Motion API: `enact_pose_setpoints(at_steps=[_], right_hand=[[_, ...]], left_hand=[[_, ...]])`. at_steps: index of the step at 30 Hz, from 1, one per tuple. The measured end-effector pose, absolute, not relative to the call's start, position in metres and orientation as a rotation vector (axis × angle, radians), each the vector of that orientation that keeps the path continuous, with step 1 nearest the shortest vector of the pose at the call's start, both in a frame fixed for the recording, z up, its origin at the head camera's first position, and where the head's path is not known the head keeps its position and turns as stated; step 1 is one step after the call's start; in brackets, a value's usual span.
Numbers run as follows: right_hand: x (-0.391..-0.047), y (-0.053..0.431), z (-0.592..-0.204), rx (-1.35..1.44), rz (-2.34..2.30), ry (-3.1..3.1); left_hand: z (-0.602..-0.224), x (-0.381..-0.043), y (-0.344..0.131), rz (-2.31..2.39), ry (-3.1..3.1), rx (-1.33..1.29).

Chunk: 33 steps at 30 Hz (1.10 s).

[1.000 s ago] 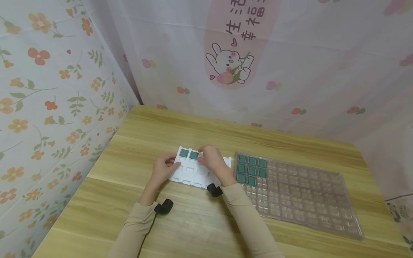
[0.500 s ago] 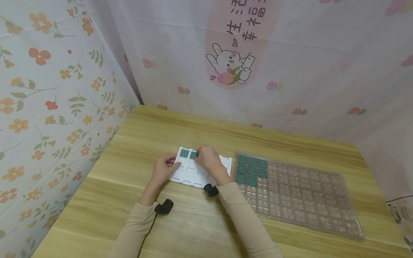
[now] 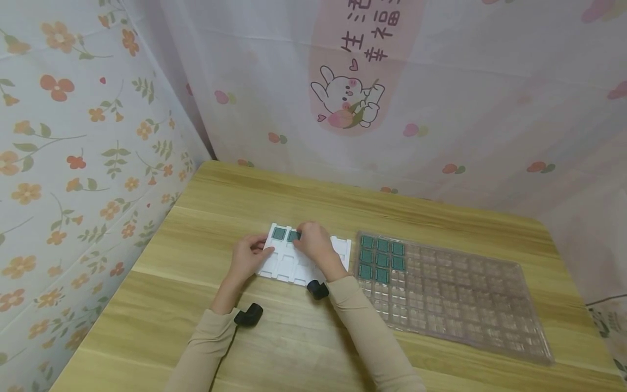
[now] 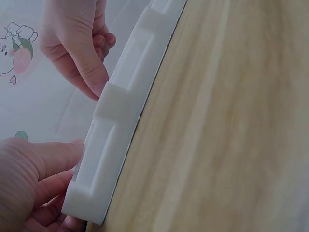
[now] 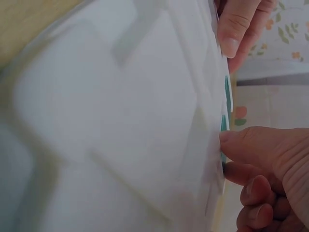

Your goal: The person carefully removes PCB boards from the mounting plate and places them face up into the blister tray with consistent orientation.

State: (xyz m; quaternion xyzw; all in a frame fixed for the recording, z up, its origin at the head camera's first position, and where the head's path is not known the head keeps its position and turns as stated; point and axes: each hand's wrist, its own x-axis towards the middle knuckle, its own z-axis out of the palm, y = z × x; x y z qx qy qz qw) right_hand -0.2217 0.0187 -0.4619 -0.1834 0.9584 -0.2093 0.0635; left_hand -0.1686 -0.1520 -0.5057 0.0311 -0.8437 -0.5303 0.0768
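Observation:
A white slotted tray (image 3: 294,267) lies on the table, with a green square chip (image 3: 278,233) in its far-left slot. My left hand (image 3: 247,255) grips the tray's left edge, thumb on top and fingers against the side. At the second slot of the far row, my right hand (image 3: 315,242) pinches another green square chip (image 3: 293,236) between thumb and forefinger, partly covering it. In the right wrist view, that thumb (image 5: 234,138) and forefinger sit at the chip's edges, low at the tray surface. The right hand's other fingers are curled.
To the right lies a clear plastic tray (image 3: 470,294) of small pockets, with several green chips (image 3: 382,259) at its left end. A black wrist camera (image 3: 249,314) sits on the left cuff. Printed curtains (image 3: 274,109) hang behind and left of the wooden table (image 3: 274,348).
My right hand has shifted slightly left over the second chip, covering more of it. The left hand stays at the white tray's edge.

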Motion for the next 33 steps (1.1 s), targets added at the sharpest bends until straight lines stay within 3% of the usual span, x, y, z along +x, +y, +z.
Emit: enact_pose_setpoints(at_steps=[33], right_hand=[[-0.21,0.035,-0.44,-0.605,-0.739,2.903]], left_hand=[[-0.508,-0.169,-0.152,-1.571,-2.514,0.078]])
